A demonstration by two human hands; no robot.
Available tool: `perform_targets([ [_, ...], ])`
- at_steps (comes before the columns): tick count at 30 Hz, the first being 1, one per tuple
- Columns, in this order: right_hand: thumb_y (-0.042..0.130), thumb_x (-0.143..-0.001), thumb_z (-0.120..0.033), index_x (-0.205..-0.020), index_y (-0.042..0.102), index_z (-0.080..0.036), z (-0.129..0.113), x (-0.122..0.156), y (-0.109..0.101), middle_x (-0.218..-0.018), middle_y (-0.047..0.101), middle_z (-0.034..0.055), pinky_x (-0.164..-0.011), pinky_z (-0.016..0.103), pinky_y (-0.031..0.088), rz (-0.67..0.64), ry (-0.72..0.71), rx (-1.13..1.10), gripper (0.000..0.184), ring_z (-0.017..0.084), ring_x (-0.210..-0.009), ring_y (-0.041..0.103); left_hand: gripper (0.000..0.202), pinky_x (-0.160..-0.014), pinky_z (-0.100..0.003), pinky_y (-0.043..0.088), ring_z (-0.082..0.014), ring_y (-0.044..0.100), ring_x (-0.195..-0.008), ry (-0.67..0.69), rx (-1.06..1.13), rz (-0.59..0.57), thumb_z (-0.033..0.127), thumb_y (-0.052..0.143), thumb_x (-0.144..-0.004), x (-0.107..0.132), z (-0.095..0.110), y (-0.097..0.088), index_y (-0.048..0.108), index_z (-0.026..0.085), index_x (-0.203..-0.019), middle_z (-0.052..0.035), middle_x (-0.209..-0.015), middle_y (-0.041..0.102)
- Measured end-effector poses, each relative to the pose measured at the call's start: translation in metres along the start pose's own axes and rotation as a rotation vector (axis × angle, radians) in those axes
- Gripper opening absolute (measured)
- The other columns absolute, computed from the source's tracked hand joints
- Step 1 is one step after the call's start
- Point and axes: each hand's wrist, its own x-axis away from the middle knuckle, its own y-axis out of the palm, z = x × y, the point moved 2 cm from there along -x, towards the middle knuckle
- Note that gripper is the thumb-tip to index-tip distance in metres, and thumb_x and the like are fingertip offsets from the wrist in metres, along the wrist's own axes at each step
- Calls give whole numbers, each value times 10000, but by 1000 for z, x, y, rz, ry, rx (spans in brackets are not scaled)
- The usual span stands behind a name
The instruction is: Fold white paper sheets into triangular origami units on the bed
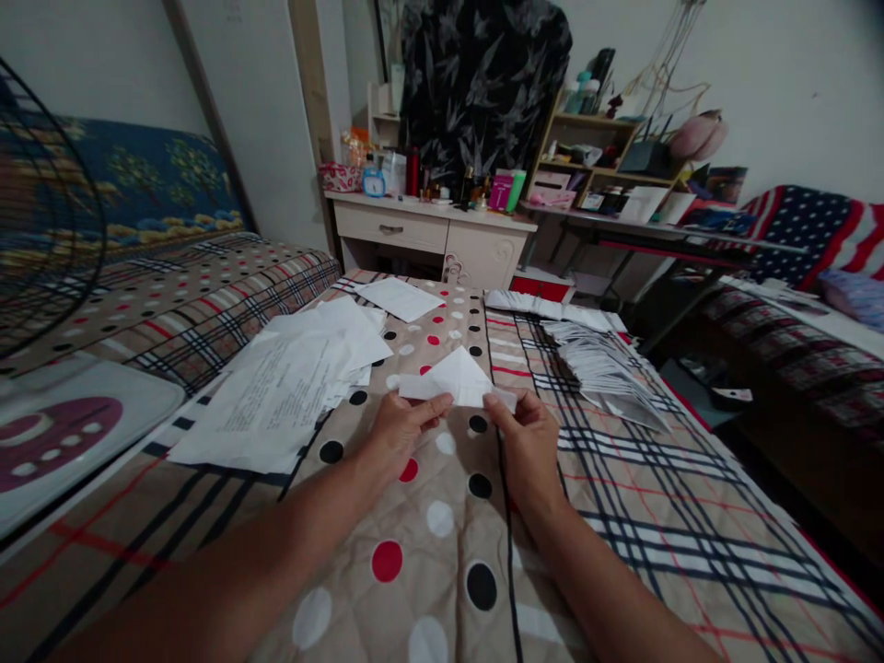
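The left hand [399,431] and right hand [526,442] each pinch a lower corner of the folded paper [457,379], fingers [429,405] closed on its edge. The paper rises just beyond the fingertips, above the bed [442,552]. Loose sheets [276,396] lie left of them.

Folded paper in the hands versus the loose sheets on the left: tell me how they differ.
The folded paper is small and creased into a peaked shape; the loose sheets are larger and flat. The left hand and right hand pinch the folded paper; the loose sheets lie untouched on the bedspread. Both are white.
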Motion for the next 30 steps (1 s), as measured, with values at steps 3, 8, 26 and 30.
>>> perform_targets([
  [3,760,-704,-324,-760,599,-177,-7,3,-1,-718,633,2,-628,272,458,50,-104,43,225,142,-645,562,237,-549,-203,422,-81,572,-560,-71,161,20,208,875,-498,4,-3,7,697,167,-650,12,-624,667],
  [8,746,-720,-285,-702,592,-183,-16,8,0,-655,603,-14,-605,257,453,65,-239,88,185,128,-610,543,193,-591,-205,452,-96,609,-621,-153,221,-14,217,860,-538,11,-6,13,704,140,-623,-10,-641,677],
  [26,771,-675,-415,-639,599,-168,2,15,17,-502,511,-44,-444,232,304,-129,75,-95,303,91,-455,396,256,-668,-249,470,-149,646,-743,-52,148,4,192,835,-532,15,-15,22,712,174,-755,-16,-797,728],
  [30,735,-720,-432,-602,572,-161,4,16,16,-476,462,-52,-434,232,250,-150,90,-89,337,81,-439,349,251,-612,-234,445,-124,612,-670,-67,155,29,169,821,-523,15,-16,21,710,183,-747,5,-744,709],
])
